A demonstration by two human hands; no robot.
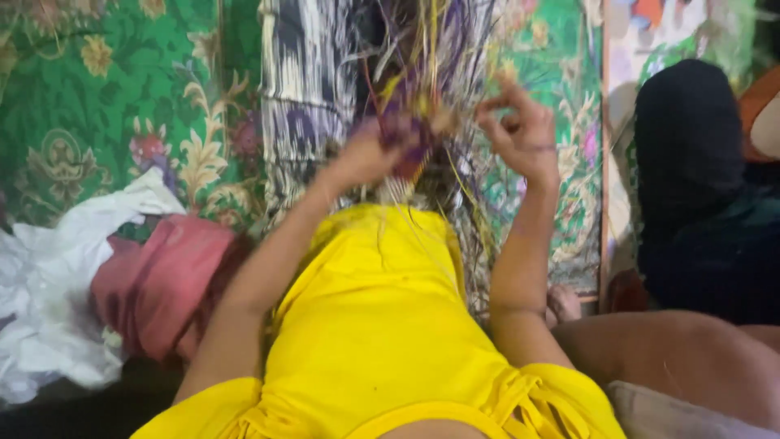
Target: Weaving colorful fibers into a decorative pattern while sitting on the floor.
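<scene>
At the far left of the frame lies a crumpled white cloth (49, 309), soft and creased, and just beside it a folded pink cloth (158, 280) with a dull, smooth face. Behind both, filling the upper left, spreads a green floral fabric (97, 106) printed with yellow leaves and flowers.

My left arm runs up from the lower middle over my yellow garment (374, 325), which is plain and smooth, gathered into wrinkles near the bottom edge. My left hand (370, 154) sits near the middle top, wrist bent, my grip closed tight around a bundle of thin fibres (422, 106). The bundle is purple and yellow where I hold it, dense and knotted there, and it fans into fine, straw-like strands above and below my hand. Behind it hangs a black-and-white patterned cloth (305, 89).

My right hand (520, 134) is just right of the bundle, forearm upright, fingers curled. The thumb and forefinger pinch together at a few loose strands near the top of the bundle; the picture is blurred, so I cannot tell how many.

At the far right sits a dark, rounded bundle of cloth (691, 162).
</scene>
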